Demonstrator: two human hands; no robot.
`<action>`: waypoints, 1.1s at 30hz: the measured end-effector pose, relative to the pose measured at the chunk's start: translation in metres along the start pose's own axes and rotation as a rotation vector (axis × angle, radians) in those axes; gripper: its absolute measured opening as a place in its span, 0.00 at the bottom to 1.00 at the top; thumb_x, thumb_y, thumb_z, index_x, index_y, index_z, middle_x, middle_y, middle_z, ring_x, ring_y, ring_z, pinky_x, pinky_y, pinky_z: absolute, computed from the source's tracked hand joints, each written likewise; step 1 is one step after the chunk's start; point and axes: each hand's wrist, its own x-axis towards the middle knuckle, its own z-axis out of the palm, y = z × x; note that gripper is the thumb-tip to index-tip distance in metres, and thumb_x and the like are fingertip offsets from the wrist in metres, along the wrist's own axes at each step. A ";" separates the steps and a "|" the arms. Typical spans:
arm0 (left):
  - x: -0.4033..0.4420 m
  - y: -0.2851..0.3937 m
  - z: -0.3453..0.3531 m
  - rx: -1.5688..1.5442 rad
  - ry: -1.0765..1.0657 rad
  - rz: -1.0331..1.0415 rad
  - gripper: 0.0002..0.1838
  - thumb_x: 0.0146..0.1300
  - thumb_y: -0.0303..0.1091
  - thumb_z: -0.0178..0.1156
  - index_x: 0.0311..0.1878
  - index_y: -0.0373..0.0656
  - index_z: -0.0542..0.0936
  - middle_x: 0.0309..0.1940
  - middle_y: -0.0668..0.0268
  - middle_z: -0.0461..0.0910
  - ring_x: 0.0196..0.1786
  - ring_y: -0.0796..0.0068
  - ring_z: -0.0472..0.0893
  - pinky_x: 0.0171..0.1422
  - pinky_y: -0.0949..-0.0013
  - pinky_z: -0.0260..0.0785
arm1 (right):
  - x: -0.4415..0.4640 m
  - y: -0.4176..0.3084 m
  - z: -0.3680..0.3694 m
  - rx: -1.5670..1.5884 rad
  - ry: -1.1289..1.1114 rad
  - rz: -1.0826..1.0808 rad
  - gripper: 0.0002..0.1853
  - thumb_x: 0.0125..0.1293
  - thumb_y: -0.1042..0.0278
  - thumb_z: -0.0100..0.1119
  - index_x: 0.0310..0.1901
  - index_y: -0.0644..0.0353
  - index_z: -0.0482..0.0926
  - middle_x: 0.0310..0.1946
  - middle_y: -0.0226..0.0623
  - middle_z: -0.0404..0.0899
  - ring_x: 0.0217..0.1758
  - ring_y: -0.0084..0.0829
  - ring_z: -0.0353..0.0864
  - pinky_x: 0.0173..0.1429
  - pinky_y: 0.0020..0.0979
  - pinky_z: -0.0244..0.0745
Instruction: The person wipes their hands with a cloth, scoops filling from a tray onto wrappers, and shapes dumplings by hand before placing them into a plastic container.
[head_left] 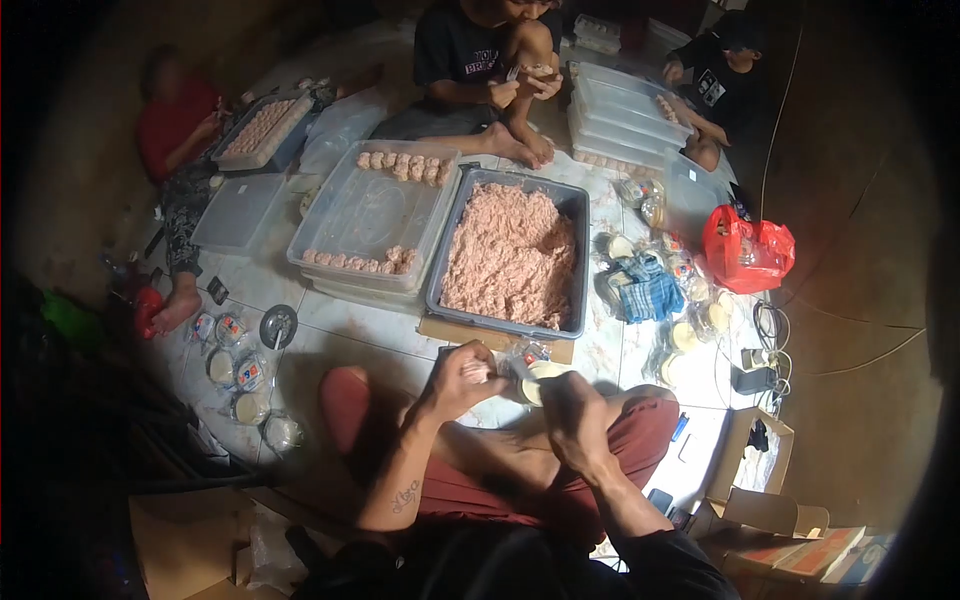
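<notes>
My left hand point(462, 382) is closed around a small dumpling point(477, 371) with pink filling, held above my crossed legs. My right hand point(577, 415) is a fist around a flat-bladed tool point(520, 366), whose end points toward the dumpling; its handle is hidden in my fingers. Just behind and between the hands lies a stack of pale round wrappers point(545, 378), partly covered by my right hand. Beyond them stands a grey tub point(432, 300) of pink minced filling point(510, 250), with a hollow dug in its right side.
Left of the tub, stacked clear trays point(375, 215) hold rows of dumplings. Wrapped wrapper packs point(250, 407) lie left and right. A blue cloth point(648, 288), red plastic bag point(748, 250) and cables point(775, 325) are at right. Several people sit around with more trays point(625, 110).
</notes>
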 end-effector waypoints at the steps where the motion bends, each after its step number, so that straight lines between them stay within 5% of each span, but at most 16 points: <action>1: 0.005 -0.007 0.009 0.164 0.057 0.049 0.12 0.55 0.29 0.76 0.34 0.38 0.80 0.28 0.64 0.81 0.32 0.77 0.77 0.42 0.70 0.72 | 0.000 0.016 0.009 -0.045 -0.079 -0.076 0.06 0.64 0.81 0.57 0.41 0.68 0.78 0.35 0.55 0.80 0.37 0.55 0.81 0.43 0.45 0.76; 2: 0.007 0.003 0.016 0.370 0.098 -0.119 0.12 0.55 0.31 0.76 0.32 0.38 0.79 0.26 0.63 0.80 0.30 0.75 0.76 0.39 0.67 0.71 | 0.002 0.015 0.015 -0.086 -0.157 -0.156 0.05 0.65 0.81 0.57 0.42 0.68 0.78 0.35 0.53 0.80 0.37 0.52 0.82 0.43 0.44 0.76; 3: 0.005 -0.003 0.016 0.394 0.144 -0.086 0.13 0.54 0.32 0.77 0.32 0.39 0.80 0.25 0.63 0.80 0.29 0.75 0.76 0.38 0.66 0.71 | 0.004 0.013 0.014 -0.126 -0.154 -0.126 0.06 0.64 0.82 0.59 0.43 0.69 0.78 0.36 0.60 0.78 0.41 0.61 0.80 0.46 0.44 0.76; 7: 0.000 0.004 0.003 0.384 0.307 -0.199 0.19 0.51 0.35 0.79 0.39 0.39 0.79 0.30 0.63 0.82 0.33 0.78 0.78 0.39 0.67 0.73 | 0.004 -0.005 0.003 -0.068 0.006 -0.045 0.03 0.68 0.79 0.59 0.41 0.68 0.79 0.34 0.54 0.82 0.39 0.51 0.85 0.44 0.42 0.78; 10: 0.002 -0.001 -0.005 0.209 0.263 0.000 0.21 0.50 0.35 0.81 0.40 0.41 0.78 0.32 0.68 0.81 0.34 0.80 0.77 0.39 0.70 0.73 | 0.009 0.000 0.008 -0.086 -0.124 -0.103 0.03 0.68 0.78 0.60 0.41 0.68 0.79 0.34 0.53 0.83 0.37 0.49 0.86 0.43 0.40 0.79; 12: 0.005 0.000 -0.032 -0.023 0.224 -0.128 0.22 0.51 0.33 0.81 0.43 0.43 0.78 0.35 0.72 0.79 0.36 0.82 0.76 0.41 0.73 0.73 | 0.010 0.003 0.003 0.055 -0.104 0.024 0.04 0.68 0.76 0.61 0.41 0.68 0.79 0.31 0.50 0.82 0.34 0.40 0.83 0.41 0.38 0.76; 16: 0.020 0.022 -0.098 0.102 0.220 -0.074 0.20 0.59 0.31 0.75 0.50 0.38 0.76 0.38 0.70 0.80 0.37 0.84 0.79 0.40 0.76 0.76 | 0.013 0.021 -0.022 0.020 -0.085 0.203 0.06 0.72 0.72 0.61 0.42 0.67 0.80 0.28 0.36 0.79 0.32 0.25 0.74 0.39 0.32 0.73; 18: 0.034 0.037 -0.141 -0.008 0.180 -0.230 0.20 0.60 0.32 0.74 0.51 0.37 0.78 0.38 0.67 0.82 0.37 0.82 0.80 0.42 0.77 0.76 | 0.007 0.047 -0.030 0.013 -0.044 0.185 0.07 0.73 0.72 0.61 0.41 0.67 0.79 0.29 0.34 0.79 0.33 0.22 0.73 0.39 0.30 0.72; 21: 0.072 0.042 -0.197 0.349 0.226 -0.150 0.21 0.59 0.36 0.75 0.51 0.37 0.79 0.38 0.63 0.83 0.39 0.75 0.81 0.46 0.72 0.76 | -0.006 0.076 -0.042 0.326 -0.065 0.447 0.06 0.73 0.70 0.60 0.39 0.64 0.78 0.28 0.27 0.77 0.31 0.16 0.70 0.35 0.23 0.68; 24: 0.111 0.034 -0.240 0.823 0.200 -0.081 0.17 0.63 0.35 0.72 0.49 0.36 0.79 0.36 0.67 0.81 0.39 0.79 0.78 0.46 0.70 0.74 | -0.023 0.134 -0.034 0.529 0.028 0.386 0.05 0.74 0.70 0.61 0.38 0.60 0.78 0.27 0.23 0.75 0.28 0.14 0.69 0.31 0.20 0.64; 28: 0.146 0.006 -0.264 0.876 0.129 -0.103 0.16 0.63 0.39 0.70 0.47 0.38 0.81 0.41 0.61 0.83 0.45 0.73 0.79 0.52 0.65 0.73 | -0.027 0.144 -0.031 0.831 0.138 0.468 0.05 0.74 0.71 0.60 0.37 0.57 0.77 0.24 0.21 0.73 0.22 0.14 0.66 0.26 0.21 0.62; 30: 0.161 -0.014 -0.270 0.927 -0.036 -0.091 0.19 0.61 0.43 0.71 0.48 0.40 0.81 0.48 0.50 0.83 0.53 0.55 0.82 0.59 0.58 0.73 | -0.025 0.154 -0.030 0.900 0.119 0.441 0.05 0.74 0.71 0.60 0.38 0.57 0.78 0.24 0.21 0.72 0.21 0.15 0.65 0.25 0.21 0.61; 31: 0.167 -0.014 -0.270 0.987 -0.164 -0.239 0.27 0.66 0.57 0.62 0.52 0.40 0.82 0.55 0.47 0.81 0.63 0.50 0.78 0.67 0.54 0.68 | -0.023 0.154 -0.030 0.934 0.114 0.464 0.04 0.74 0.71 0.60 0.38 0.57 0.78 0.24 0.21 0.71 0.21 0.15 0.65 0.25 0.21 0.61; 33: 0.164 0.020 -0.226 1.030 -0.087 -0.433 0.34 0.66 0.65 0.55 0.54 0.41 0.83 0.60 0.47 0.79 0.67 0.50 0.75 0.70 0.53 0.65 | -0.020 0.153 -0.031 0.975 0.109 0.483 0.04 0.74 0.71 0.60 0.38 0.57 0.78 0.23 0.21 0.71 0.21 0.15 0.65 0.25 0.21 0.61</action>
